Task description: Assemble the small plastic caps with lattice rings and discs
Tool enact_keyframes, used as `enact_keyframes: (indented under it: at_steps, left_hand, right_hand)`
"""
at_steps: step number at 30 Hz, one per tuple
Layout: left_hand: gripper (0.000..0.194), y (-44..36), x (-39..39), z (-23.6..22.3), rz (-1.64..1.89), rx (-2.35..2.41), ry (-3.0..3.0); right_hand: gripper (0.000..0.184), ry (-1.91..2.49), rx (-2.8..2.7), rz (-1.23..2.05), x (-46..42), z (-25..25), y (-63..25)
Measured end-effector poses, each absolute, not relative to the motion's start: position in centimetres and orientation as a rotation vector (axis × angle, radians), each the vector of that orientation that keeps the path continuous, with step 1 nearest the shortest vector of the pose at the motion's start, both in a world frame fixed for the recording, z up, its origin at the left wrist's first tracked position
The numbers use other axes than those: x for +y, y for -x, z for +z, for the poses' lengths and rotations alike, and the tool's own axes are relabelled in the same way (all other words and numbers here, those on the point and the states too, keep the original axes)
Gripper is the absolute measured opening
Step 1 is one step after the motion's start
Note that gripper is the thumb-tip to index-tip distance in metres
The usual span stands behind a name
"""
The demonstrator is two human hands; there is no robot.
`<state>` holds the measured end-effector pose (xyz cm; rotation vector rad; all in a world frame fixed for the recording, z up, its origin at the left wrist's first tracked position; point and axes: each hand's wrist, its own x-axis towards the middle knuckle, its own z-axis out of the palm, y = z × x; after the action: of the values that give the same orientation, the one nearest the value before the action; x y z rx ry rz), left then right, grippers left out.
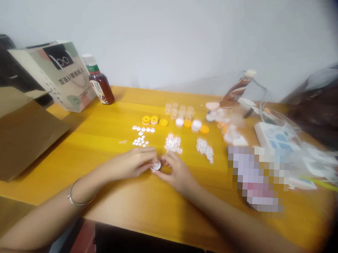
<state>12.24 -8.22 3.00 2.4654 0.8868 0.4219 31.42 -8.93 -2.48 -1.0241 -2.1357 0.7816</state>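
Observation:
My left hand (139,161) and my right hand (178,172) meet over the front middle of the table. Between their fingertips is a small round white cap (156,166), and both hands are closed on it. Just beyond my left hand lie several small white discs (140,141), with a row of similar pieces (143,129) behind them. A pile of small white parts (172,143) lies beyond my right hand, and a second pile (205,149) is further right. Orange caps (154,120) and white caps (196,125) form a line behind these.
Clear small cups (181,112) stand behind the caps. A cardboard box (25,135), paper bag (67,77) and dark bottle (102,87) are at left. At right are a tilted bottle (236,91), plastic-wrapped pieces (232,133), a white-blue box (277,137) and a pixelated object (253,178).

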Motion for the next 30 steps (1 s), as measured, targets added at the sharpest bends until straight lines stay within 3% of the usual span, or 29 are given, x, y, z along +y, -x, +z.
enact_keyframes:
  at_steps: [11, 20, 30]
  left_hand:
    - [0.012, -12.8, -8.2, 2.8, 0.566, 0.851, -2.348]
    - [0.008, -13.4, -8.7, 2.7, 0.789, 0.964, -2.279]
    - [0.013, -13.8, -8.6, 3.0, 0.788, 0.929, -2.207]
  right_hand:
    - [0.012, 1.040, -2.121, 0.794, -9.1, -2.0, -31.6]
    - [0.023, 1.029, -1.795, 1.221, -9.0, -2.2, -31.7]
    - [0.025, 0.841, -1.442, 1.642, -9.0, -2.2, -31.9]
